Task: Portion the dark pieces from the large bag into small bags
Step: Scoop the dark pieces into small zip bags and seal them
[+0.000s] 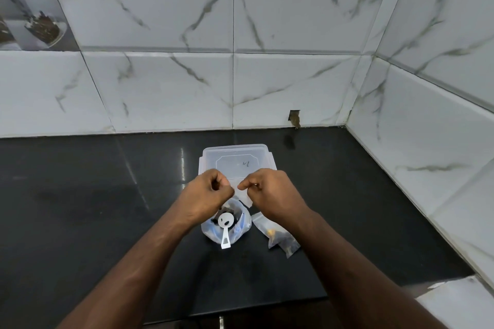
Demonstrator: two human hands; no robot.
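Observation:
A small clear empty bag (244,195) hangs between my two hands above the counter. My left hand (211,193) pinches its left top edge and my right hand (270,192) pinches its right top edge. Just below stands the large clear bag (242,224), open, with dark pieces inside and a white plastic scoop (226,227) lying across its mouth, handle toward me. To the right a small filled bag (280,238) of dark pieces lies flat on the counter.
A clear plastic lidded box (236,159) sits behind my hands on the black counter (93,208). Marble-tiled walls close the back and the right side. The counter's front edge runs close to me.

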